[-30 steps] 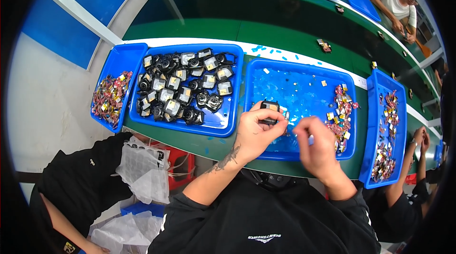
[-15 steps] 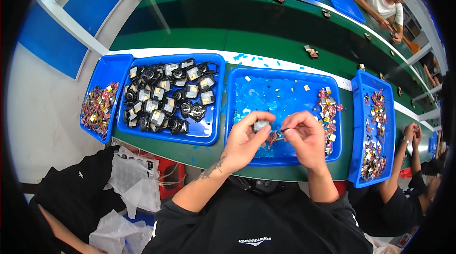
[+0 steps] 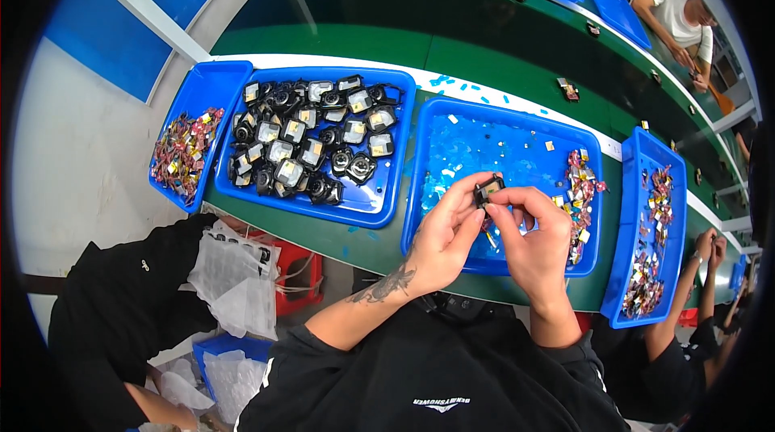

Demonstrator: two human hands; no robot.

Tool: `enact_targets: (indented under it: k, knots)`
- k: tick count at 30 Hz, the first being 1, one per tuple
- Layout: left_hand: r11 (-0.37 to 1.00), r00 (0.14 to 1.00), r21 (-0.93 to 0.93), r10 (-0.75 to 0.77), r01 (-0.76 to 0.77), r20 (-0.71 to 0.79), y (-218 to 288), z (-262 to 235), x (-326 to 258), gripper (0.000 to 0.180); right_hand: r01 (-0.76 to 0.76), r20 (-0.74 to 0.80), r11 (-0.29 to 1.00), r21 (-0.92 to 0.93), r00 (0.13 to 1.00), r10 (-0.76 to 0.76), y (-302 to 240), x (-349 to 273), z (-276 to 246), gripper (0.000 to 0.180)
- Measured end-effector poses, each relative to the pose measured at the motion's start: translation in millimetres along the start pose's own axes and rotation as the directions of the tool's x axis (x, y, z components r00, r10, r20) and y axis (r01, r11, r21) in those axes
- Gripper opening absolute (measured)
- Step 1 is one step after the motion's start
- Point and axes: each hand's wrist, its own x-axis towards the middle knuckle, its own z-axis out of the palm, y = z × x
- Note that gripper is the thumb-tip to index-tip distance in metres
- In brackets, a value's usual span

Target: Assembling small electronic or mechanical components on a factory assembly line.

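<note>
My left hand (image 3: pixel 440 242) is closed around a small black-framed part (image 3: pixel 488 187), gripping it by the edges. The part is tilted, and its pale inner face shows. From the right, my right hand (image 3: pixel 537 234) pinches at the lower edge of the same part with thumb and forefinger; whether a smaller piece sits between these fingertips cannot be made out. Both hands are over the near side of a blue tray (image 3: pixel 416 182). Scraps of translucent blue film (image 3: pixel 460 149) litter its floor, and a heap of small red, white and yellow electronic pieces (image 3: pixel 580 202) lies along its right side.
To the left, a blue tray (image 3: pixel 401 149) holds many black housings (image 3: pixel 311 153); beyond it a narrower tray (image 3: pixel 190 93) holds small electronic pieces. Another such tray (image 3: pixel 620 270) stands at right. Past a white ledge runs a green surface (image 3: pixel 476 65) with scattered parts. Co-workers sit nearby.
My hands have come together; the right fingers, apart from the left hand before, now touch the part. The part has turned, showing its black frame. The whole view has shifted.
</note>
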Motion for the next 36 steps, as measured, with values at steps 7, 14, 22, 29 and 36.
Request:
enact_targets:
  k: [7,14,22,29,36]
  knots:
    - [1.000,1.000,-0.022,-0.010,0.010,0.001,-2.7,-0.1,-3.1,0.045,-0.008,-0.001,1.000,0.022,1.000,0.008,0.9,-1.9,2.9,0.011]
    - [1.000,1.000,0.021,0.006,-0.006,0.007,-2.8,-0.1,-2.7,0.046,-0.044,0.014,0.997,0.070,0.999,0.043,4.9,-0.6,4.4,0.011]
    - [0.997,0.998,0.047,-0.063,0.063,0.007,-1.9,1.6,-6.3,0.044,0.017,-0.032,1.000,0.015,0.999,-0.017,10.1,-3.0,10.0,0.013]
    - [1.000,0.996,-0.013,-0.017,0.016,-0.092,-12.3,2.2,-6.0,0.044,-0.034,-0.078,0.997,0.063,0.996,0.039,16.9,-2.7,10.7,0.028]
    - [0.982,0.985,-0.189,-0.006,-0.028,-0.175,-0.8,3.9,4.3,0.042,0.191,0.134,0.981,0.029,0.972,-0.193,16.4,-23.2,-1.6,0.034]
